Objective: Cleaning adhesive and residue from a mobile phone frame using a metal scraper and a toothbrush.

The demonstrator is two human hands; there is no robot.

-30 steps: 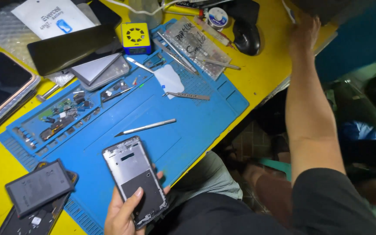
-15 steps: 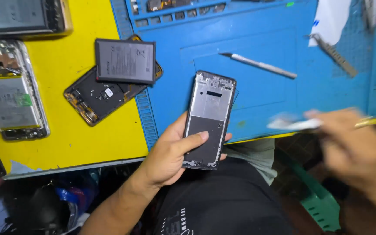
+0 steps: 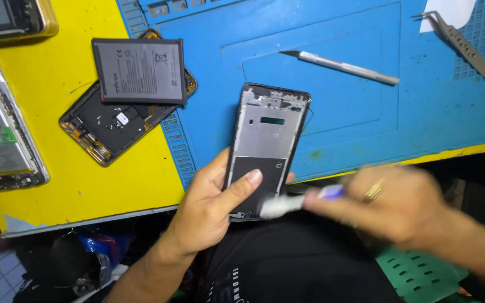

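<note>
Now the view sits closer over the bench edge than half a second ago, and the right hand (image 3: 405,205), then a blur off to the side, has come in beside the phone frame (image 3: 268,146). Its fingers are closed around a slim white tool (image 3: 287,205) with a purple band; the white tip lies at the frame's lower edge, though motion blur hides whether it touches. A gold ring shows on one finger.

The left hand (image 3: 209,207) keeps the same hold as before: fingers wrapped behind the phone frame, thumb pressed flat on the dark panel of its lower half. The frame is upright in the hand, tilted slightly, its top over the blue work mat (image 3: 366,123) and its bottom past the table edge, above the person's dark lap.

On the yellow table (image 3: 113,179) to the left, a black rectangular battery (image 3: 138,70) with a grey label of small print and symbols lies across an opened phone back (image 3: 113,126) with an orange rim. Further left lies another opened phone (image 3: 1,134), its silver battery bearing a small green sticker.

On the mat, a metal craft knife (image 3: 341,66) lies above the frame, unmoved, and tweezers (image 3: 461,42) lie at the top right, just beside a white paper scrap (image 3: 447,11).
</note>
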